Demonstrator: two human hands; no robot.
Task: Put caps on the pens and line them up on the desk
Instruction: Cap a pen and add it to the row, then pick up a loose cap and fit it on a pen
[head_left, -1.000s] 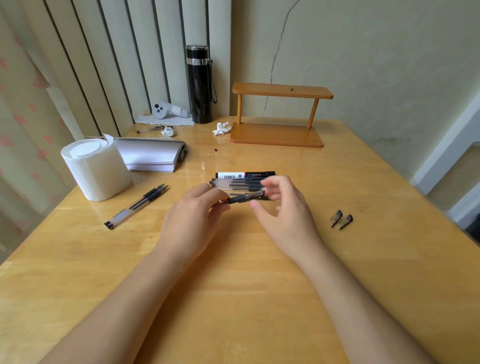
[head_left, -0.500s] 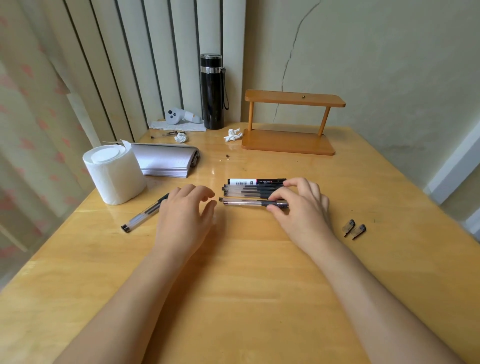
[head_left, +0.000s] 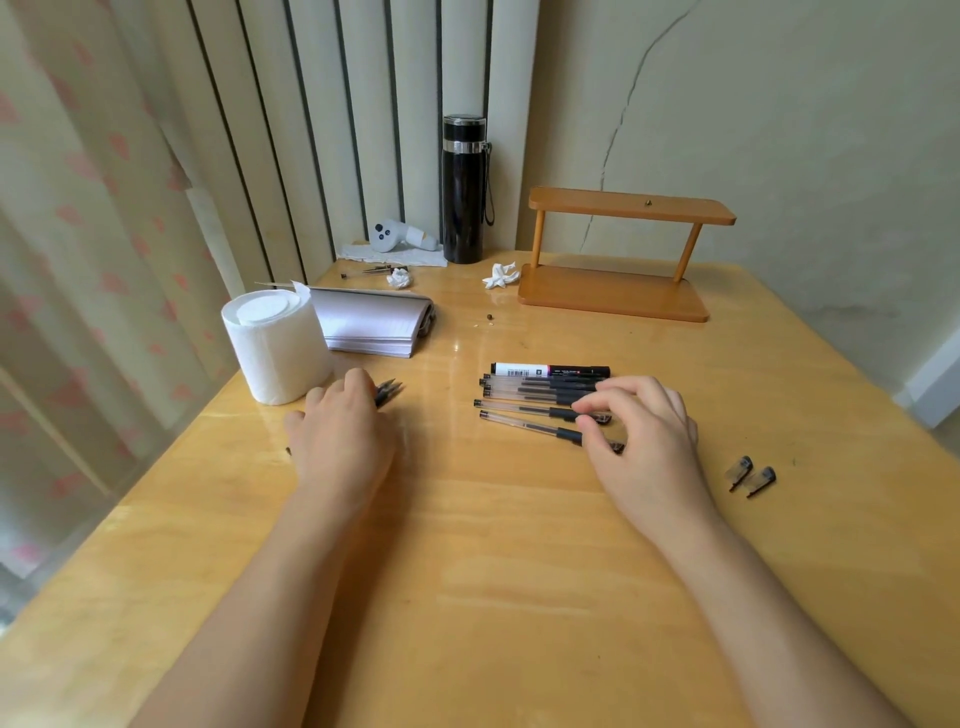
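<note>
Several capped clear pens lie side by side mid-desk, behind them a black and white marker. The nearest pen lies slightly slanted to the row. My right hand hovers over the capped ends, thumb and index tips touching the two nearest pens. My left hand lies over two uncapped pens beside the paper roll; only their tips and one tail end show. Two loose caps sit on the desk to the right of my right hand.
A white paper roll and a notebook stand at the left. A black flask, a white controller, crumpled tissues and a wooden shelf line the back by the wall.
The pen that both hands held has been laid at the front of the row. My left hand has let go and moved left onto the uncapped pens.
</note>
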